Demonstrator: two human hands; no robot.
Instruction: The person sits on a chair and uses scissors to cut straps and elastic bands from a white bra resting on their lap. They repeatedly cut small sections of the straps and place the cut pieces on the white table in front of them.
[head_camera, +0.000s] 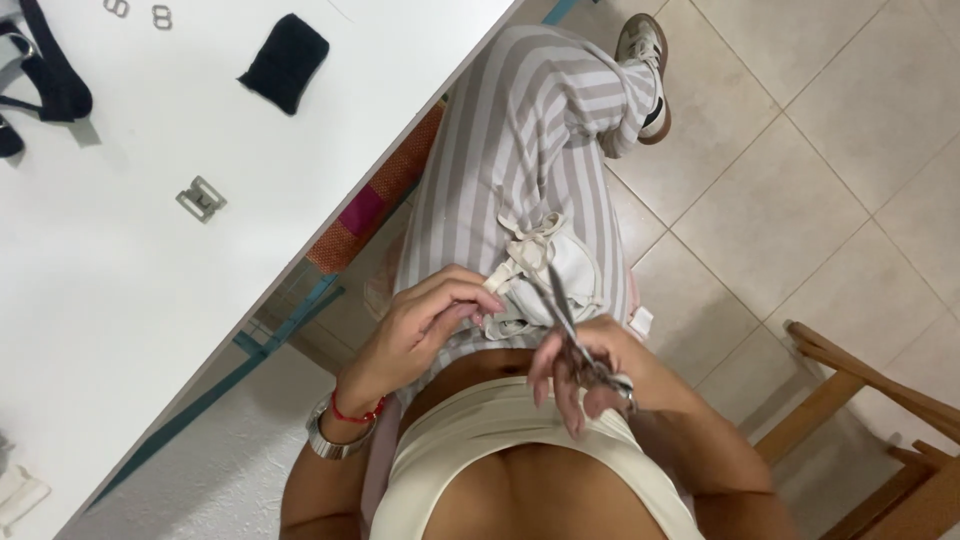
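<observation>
My right hand (585, 375) holds small metal scissors (565, 310), blades pointing up toward a bunch of white cloth (545, 275) at my lap. My left hand (430, 325), with a red string bracelet and a metal watch at the wrist, has its fingers curled and pinches the edge of that white cloth. Both hands hover over my striped grey-and-white trousers (530, 130), close to my waist.
A white table (150, 300) lies to the left, bearing a black folded fabric piece (285, 60), a metal buckle (201, 198), small metal rings (160, 15) and dark straps (45, 80). A wooden chair (880, 430) stands at the lower right on the tiled floor.
</observation>
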